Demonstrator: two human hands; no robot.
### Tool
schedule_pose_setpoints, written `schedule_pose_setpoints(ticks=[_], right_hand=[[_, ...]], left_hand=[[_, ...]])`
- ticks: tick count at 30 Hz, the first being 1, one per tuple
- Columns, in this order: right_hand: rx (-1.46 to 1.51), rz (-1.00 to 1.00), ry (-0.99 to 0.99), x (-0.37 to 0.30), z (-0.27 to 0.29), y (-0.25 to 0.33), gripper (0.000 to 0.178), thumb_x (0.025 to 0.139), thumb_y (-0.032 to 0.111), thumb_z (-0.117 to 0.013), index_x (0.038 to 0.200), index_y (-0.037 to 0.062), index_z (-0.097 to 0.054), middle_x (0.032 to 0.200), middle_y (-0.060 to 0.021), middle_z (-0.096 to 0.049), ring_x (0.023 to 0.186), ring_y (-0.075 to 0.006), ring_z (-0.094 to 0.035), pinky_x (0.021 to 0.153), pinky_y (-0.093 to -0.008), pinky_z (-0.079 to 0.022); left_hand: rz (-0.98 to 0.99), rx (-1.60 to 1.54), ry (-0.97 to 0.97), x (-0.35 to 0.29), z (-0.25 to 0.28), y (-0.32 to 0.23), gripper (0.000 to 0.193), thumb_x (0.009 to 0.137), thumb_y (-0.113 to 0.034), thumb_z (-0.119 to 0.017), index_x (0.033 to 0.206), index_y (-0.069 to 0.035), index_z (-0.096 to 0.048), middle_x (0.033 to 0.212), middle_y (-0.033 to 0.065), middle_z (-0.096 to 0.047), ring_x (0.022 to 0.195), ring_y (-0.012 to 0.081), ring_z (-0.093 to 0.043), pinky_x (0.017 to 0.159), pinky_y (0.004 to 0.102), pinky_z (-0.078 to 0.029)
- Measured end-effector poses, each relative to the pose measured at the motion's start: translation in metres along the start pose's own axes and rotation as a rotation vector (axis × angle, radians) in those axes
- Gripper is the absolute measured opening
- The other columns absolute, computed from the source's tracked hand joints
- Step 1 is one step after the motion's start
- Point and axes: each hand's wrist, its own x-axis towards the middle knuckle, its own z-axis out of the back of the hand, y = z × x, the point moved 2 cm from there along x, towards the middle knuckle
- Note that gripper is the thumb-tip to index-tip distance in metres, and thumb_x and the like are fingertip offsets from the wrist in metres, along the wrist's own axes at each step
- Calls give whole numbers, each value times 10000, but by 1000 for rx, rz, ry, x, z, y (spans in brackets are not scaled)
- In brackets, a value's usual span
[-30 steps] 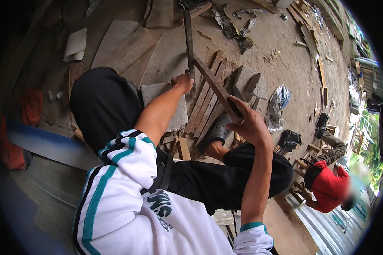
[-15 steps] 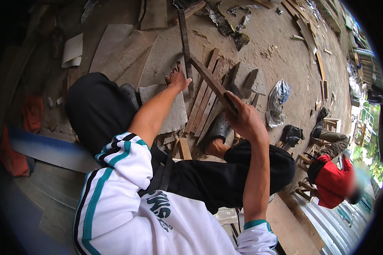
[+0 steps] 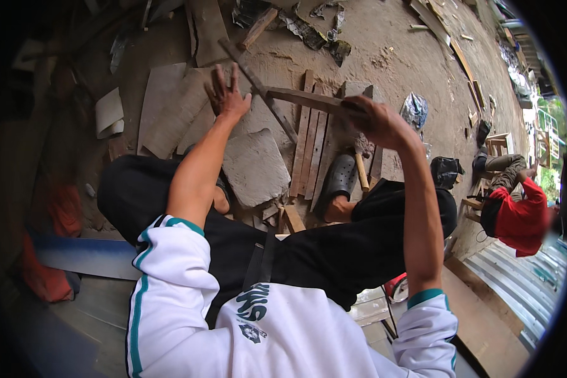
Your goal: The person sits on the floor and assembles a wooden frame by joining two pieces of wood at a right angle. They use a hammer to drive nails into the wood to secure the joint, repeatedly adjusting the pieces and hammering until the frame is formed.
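My right hand [image 3: 381, 123] is closed around the end of a dark wooden bar [image 3: 302, 97]. The bar's far end meets the middle of a longer, thin crosspiece [image 3: 256, 82], giving a T-like shape; how they join is too small to tell. My left hand [image 3: 229, 97] is open with fingers spread, just left of the crosspiece and holding nothing. Below lies a rough pale stone block [image 3: 256, 169], between my feet. Several narrow wooden strips [image 3: 309, 148] lie side by side to its right. A hammer [image 3: 361, 171] with a wooden handle rests by my right shoe [image 3: 340, 179].
Flat boards [image 3: 176, 110] lie on the dirt ground at left. Torn dark sheeting [image 3: 312, 34] lies beyond, and a crumpled plastic bag [image 3: 414, 110] to the right. A black pouch [image 3: 446, 171] sits near my right knee. Farther right, a person in red [image 3: 520, 217] sits among wooden stools.
The T-shaped wooden piece has swung and tilted, its crosspiece now slanting. My left hand has moved off to the left and spread its fingers; my right hand has shifted with its bar.
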Motion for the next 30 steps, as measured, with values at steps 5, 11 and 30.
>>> schedule_pose_setpoints(ticks=[5,11,30], right_hand=[[-108,118,-2,50,22,-3,305,882,139,-670,1167,116,-565,954,-112,-686,877,-269,-667,751,-397,-519],[-109,373,-20,135,58,5,252,907,246,-645,1126,127,-607,934,-94,-669,853,-243,-649,744,-399,-520],[-94,-99,-523,186,35,-32,556,920,447,-568,1400,176,-494,1128,-170,-678,1049,-317,-653,877,-384,-526]], left_hand=[[550,-463,-356,11,20,69,1126,743,-495,-726,1548,-187,-1,1574,251,-15,1449,411,-120,1126,569,-202],[718,-901,-237,-10,6,180,623,777,-410,-769,1215,6,-615,1131,199,-626,1026,302,-610,902,401,-492],[735,-1416,-119,-48,29,148,353,834,-175,-763,1103,-10,-605,1089,84,-588,974,199,-597,862,351,-537]])
